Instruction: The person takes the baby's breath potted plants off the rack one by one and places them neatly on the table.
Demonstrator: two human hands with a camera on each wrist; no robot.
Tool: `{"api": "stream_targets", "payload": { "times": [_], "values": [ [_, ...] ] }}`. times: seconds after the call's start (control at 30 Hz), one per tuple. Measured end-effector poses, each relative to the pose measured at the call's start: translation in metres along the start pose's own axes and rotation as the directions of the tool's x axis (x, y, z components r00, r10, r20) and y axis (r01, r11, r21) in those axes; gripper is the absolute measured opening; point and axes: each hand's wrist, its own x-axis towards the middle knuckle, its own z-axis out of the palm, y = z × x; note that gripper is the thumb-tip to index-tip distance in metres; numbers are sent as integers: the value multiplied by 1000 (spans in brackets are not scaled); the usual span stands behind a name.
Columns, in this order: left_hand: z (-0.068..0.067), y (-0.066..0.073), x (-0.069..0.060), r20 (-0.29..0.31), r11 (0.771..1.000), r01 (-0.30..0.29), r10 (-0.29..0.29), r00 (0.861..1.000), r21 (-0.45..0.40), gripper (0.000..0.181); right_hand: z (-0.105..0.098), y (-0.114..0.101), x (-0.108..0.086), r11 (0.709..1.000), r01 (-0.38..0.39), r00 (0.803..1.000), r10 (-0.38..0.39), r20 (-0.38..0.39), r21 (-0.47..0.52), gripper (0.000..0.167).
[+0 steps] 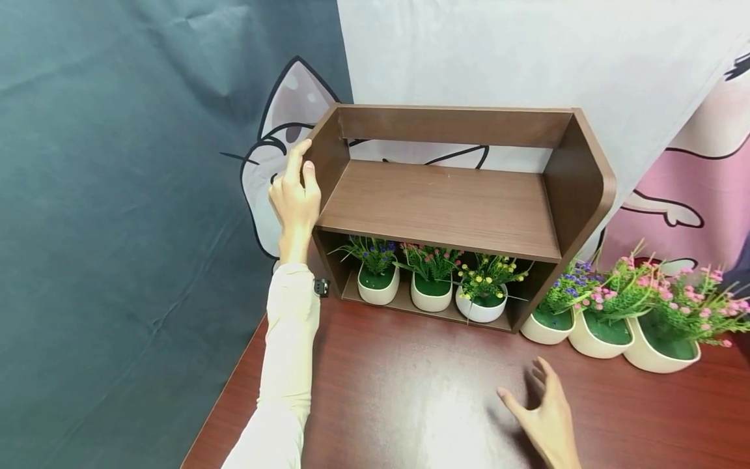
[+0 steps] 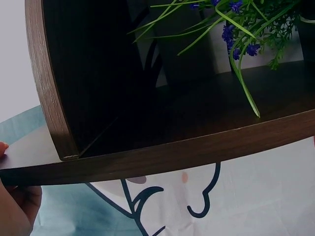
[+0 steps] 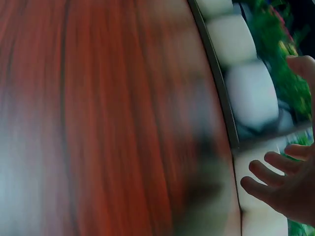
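A brown two-tier wooden shelf (image 1: 445, 202) stands on the table. My left hand (image 1: 295, 198) holds the upper left side panel, with digits on both faces of the board in the left wrist view. Inside the lower tier sit a pot with blue flowers (image 1: 377, 286), a pot with red flowers (image 1: 431, 296) and a pot with yellow flowers (image 1: 482, 309). Over the table in front of the shelf's right end is my right hand (image 1: 547, 410), fingers spread and nothing in it. The right wrist view is blurred around the pots.
Outside the shelf's right side, three white pots stand in a row: one with purple flowers (image 1: 546, 332), a middle one with pink flowers (image 1: 600, 342), and a larger pink-flowered one (image 1: 662, 355). Cartoon-printed cloth (image 1: 469, 52) hangs behind; a blue-grey curtain (image 1: 129, 195) borders the left.
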Motion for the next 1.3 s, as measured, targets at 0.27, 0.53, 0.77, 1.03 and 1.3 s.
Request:
{"api": "stream_targets", "payload": {
  "times": [0.27, 0.53, 0.77, 1.03, 1.3],
  "values": [
    [-3, -2, 1, -7, 1000, -6, 6, 1000, 1, 36, 34, -28, 24, 995, 98, 995, -98, -12, 35, 95],
    [-2, -1, 2, 2, 1000, -4, 4, 1000, 13, 36, 64, -38, 61, 995, 76, 992, -69, -102, 68, 100],
    [0, 0, 1, 1, 1000, -7, 7, 1000, 9, 36, 87, -37, 84, 992, 80, 972, -55, -228, 101, 97],
    [1, -1, -1, 0, 1000, -5, 5, 1000, -7, 35, 98, -30, 102, 989, 31, 962, 10, -273, 147, 96],
    [2, -1, -1, -2, 1000, -5, 5, 1000, 3, 36, 95, -30, 101, 991, 12, 959, 26, -283, 132, 87]
  ]
}}
